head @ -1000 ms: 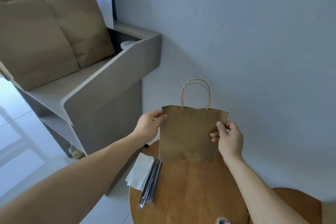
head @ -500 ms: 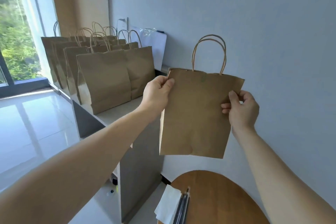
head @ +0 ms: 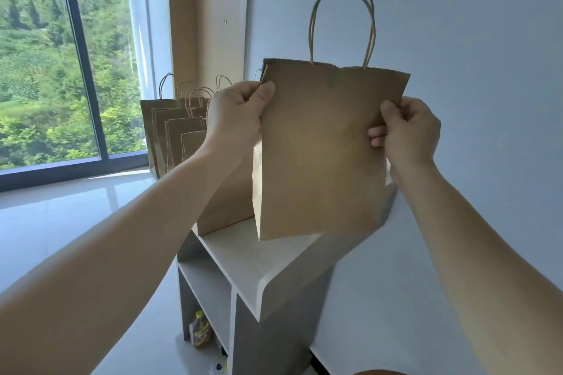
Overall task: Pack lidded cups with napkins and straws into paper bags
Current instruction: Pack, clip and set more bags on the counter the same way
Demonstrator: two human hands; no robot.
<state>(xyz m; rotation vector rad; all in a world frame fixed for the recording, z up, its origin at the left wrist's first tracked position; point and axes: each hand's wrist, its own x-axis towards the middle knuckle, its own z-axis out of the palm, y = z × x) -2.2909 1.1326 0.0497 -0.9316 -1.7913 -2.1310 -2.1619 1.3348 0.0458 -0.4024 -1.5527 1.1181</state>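
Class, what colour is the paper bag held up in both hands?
Plain brown kraft, on the paper bag; head view shows it best.

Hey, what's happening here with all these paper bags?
A person is holding one brown paper bag upright by its two sides, the left hand gripping the left edge near the top and the right hand pinching the right edge. The bag hangs over the top of a grey shelf unit by the wall. A row of other paper bags stands further along, towards the window. What the held bag contains can't be seen.
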